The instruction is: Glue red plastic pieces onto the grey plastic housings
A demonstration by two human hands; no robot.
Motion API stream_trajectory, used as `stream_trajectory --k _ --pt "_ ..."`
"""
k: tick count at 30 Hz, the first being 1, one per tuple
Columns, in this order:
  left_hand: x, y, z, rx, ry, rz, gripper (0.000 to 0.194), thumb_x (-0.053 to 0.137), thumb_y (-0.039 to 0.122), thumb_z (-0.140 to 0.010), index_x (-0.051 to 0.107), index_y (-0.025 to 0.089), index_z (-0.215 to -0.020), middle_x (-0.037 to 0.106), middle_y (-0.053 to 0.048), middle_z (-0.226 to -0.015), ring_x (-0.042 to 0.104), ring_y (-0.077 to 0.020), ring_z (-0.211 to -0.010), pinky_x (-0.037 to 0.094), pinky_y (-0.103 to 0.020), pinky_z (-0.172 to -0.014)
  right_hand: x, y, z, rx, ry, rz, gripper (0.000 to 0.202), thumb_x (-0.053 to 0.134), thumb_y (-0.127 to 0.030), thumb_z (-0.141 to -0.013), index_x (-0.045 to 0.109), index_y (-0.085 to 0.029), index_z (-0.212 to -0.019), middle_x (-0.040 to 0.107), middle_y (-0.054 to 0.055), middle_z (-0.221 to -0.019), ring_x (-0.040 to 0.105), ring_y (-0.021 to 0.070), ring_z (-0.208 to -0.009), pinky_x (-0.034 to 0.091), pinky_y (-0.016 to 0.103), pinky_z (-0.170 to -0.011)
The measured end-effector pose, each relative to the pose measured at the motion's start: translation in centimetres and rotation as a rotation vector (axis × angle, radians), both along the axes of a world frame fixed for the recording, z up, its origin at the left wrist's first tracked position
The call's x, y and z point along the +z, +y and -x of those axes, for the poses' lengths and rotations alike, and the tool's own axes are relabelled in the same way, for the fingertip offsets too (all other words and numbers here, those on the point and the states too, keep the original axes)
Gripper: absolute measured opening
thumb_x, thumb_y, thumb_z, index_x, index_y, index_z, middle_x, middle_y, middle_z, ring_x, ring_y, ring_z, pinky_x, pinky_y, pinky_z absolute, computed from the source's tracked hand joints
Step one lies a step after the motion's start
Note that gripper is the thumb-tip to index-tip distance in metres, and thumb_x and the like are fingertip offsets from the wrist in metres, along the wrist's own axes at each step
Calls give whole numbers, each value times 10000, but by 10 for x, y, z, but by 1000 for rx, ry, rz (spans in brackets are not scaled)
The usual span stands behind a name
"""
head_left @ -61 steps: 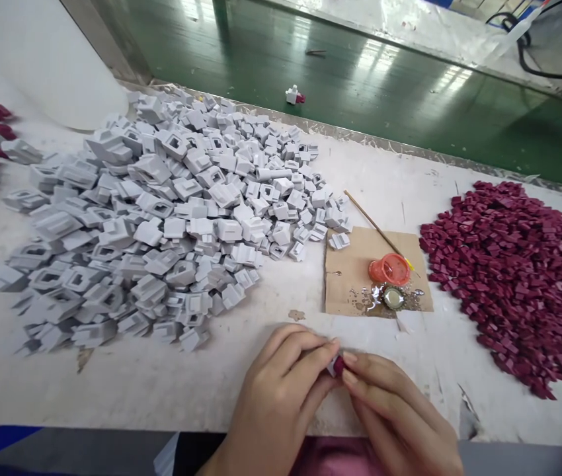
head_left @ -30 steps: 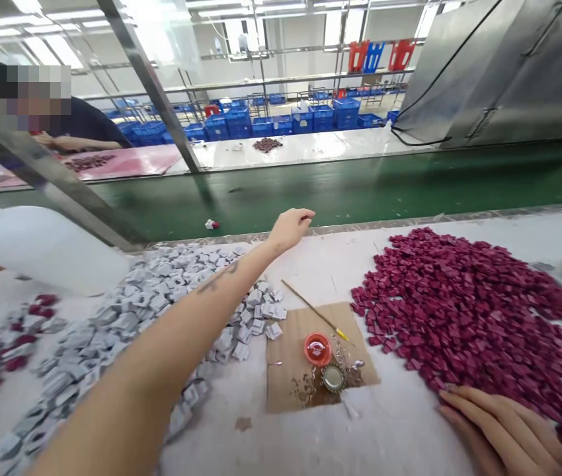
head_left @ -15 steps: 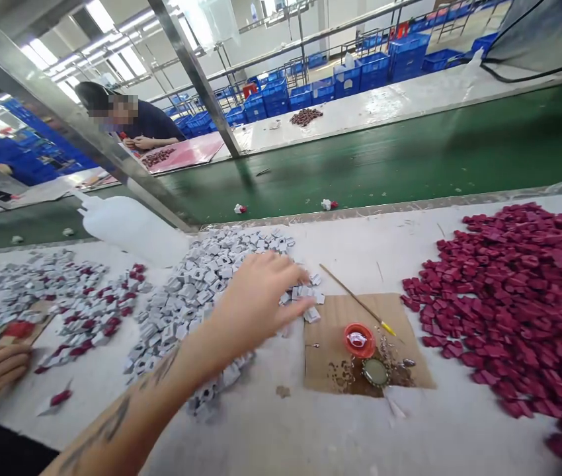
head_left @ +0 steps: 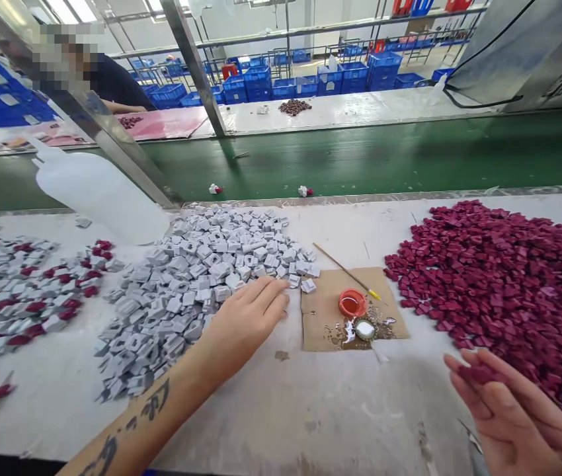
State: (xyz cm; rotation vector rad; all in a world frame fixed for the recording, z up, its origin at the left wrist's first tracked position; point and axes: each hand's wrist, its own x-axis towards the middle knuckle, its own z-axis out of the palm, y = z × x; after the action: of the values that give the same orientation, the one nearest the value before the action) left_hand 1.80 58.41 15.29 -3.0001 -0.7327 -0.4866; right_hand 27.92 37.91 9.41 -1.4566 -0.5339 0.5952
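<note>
My left hand point(head_left: 248, 317) lies palm down at the right edge of a pile of grey-white pieces point(head_left: 201, 264); its fingers are close together, and whatever is under them is hidden. At the lower right, my right hand point(head_left: 514, 410) is turned palm up, pinching a dark red piece point(head_left: 482, 374) in its fingertips beside the dark red pile point(head_left: 504, 264). Between the hands lies a cardboard sheet point(head_left: 321, 317) bearing a red cup point(head_left: 353, 303) of liquid and a bottle cap point(head_left: 364, 328). A thin stick with a yellow tip point(head_left: 345, 269) rests across its upper edge.
Mixed grey and red pieces point(head_left: 38, 284) spread at the left. A white plastic bottle point(head_left: 97, 192) leans by a metal post point(head_left: 194, 66). Behind the table edge runs a green belt point(head_left: 360, 158) with small pieces on it. Across it, a person in dark clothing point(head_left: 117, 82) sits.
My left hand has lowered onto the grey pile's edge. My right hand has come into view with a red piece. The view has shifted, and the neighbouring hands at the left are gone.
</note>
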Motion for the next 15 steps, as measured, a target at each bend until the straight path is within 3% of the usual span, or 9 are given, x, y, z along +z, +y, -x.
stream_trajectory --k 2,3,7,9,11,15 --pt "3 -16 1 17 -144 167 120 479 248 -954 544 148 -967 670 -79 -973 629 -167 -868 540 -290 -759 4 7 9 5 51 -19 335 778 -298 -731 698 -282 -1056 729 20 -939 709 179 -786 606 209 -676" --pt "3 -27 1 51 -257 363 169 497 321 -947 537 164 -995 665 -51 -929 626 -130 -779 542 -241 -691 4 11 13 11 62 -31 321 808 -303 -691 718 -287 -998 735 18 -892 709 169 -723 604 193 -633" --pt "-1 -72 -7 219 -820 1636 362 599 535 -837 599 209 -992 605 20 -734 561 -68 -585 474 -160 -534 9 26 26 113 35 -14 241 829 -354 -658 750 -304 -879 740 28 -841 704 143 -646 579 137 -589" --pt "-8 -90 -11 320 -980 2034 385 656 547 -788 632 193 -937 584 27 -653 550 -59 -552 440 -149 -521 14 33 30 187 0 11 220 793 -376 -710 746 -316 -916 739 31 -845 705 141 -653 580 141 -609" --pt "-15 -103 -14 439 -1056 2193 386 697 526 -764 648 178 -923 591 23 -618 547 -54 -525 423 -146 -513 17 37 33 244 -45 33 215 755 -372 -758 736 -320 -966 738 33 -888 710 147 -689 590 164 -639" --pt "-23 -114 -14 548 -1137 2224 367 721 516 -739 657 200 -914 611 37 -643 529 -38 -461 422 -143 -469 20 45 36 291 -209 58 195 693 -327 -824 716 -322 -1017 727 12 -978 710 148 -776 603 195 -688"
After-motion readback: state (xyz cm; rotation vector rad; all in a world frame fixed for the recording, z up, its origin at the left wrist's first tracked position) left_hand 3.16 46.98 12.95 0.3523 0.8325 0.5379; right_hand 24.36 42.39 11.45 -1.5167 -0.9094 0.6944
